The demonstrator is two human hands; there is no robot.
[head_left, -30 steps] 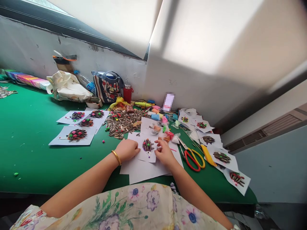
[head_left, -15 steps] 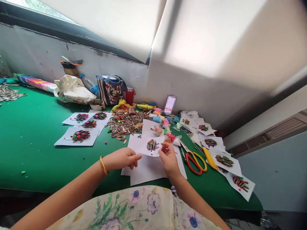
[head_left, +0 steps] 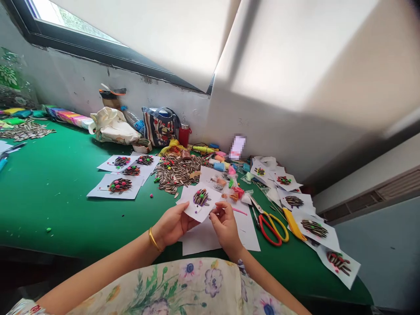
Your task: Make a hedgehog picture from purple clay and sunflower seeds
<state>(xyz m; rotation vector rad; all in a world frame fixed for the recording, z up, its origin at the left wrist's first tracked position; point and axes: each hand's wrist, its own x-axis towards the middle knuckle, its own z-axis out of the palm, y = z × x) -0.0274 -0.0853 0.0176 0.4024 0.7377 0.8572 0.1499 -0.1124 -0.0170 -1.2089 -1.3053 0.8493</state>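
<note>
My left hand (head_left: 174, 224) grips the left edge of a small white paper card (head_left: 197, 214), thumb on top and fingers beneath. The card carries a hedgehog figure (head_left: 201, 197) made of striped sunflower seeds with red and green dots. It is raised and tilted over white sheets of paper (head_left: 210, 240) on the table. My right hand (head_left: 226, 225) is closed in a pinch at the card's right edge. Something small and dark shows at its fingertips, too small to name. Beyond the card lies a pile of sunflower seeds (head_left: 179, 173).
Red-and-yellow-handled scissors (head_left: 271, 225) lie right of the sheets, beside a yellow tool (head_left: 294, 224). Bagged coloured clay (head_left: 234, 190) sits behind them. Finished hedgehog cards (head_left: 114, 187) lie left, more (head_left: 315, 227) along the right. Bags (head_left: 160, 127) and a red bottle (head_left: 184, 135) stand against the wall.
My left hand has turned and taken hold of the card's left edge. The card has come left and nearer to me. My right fingers have closed into a pinch. The view has shifted slightly left.
</note>
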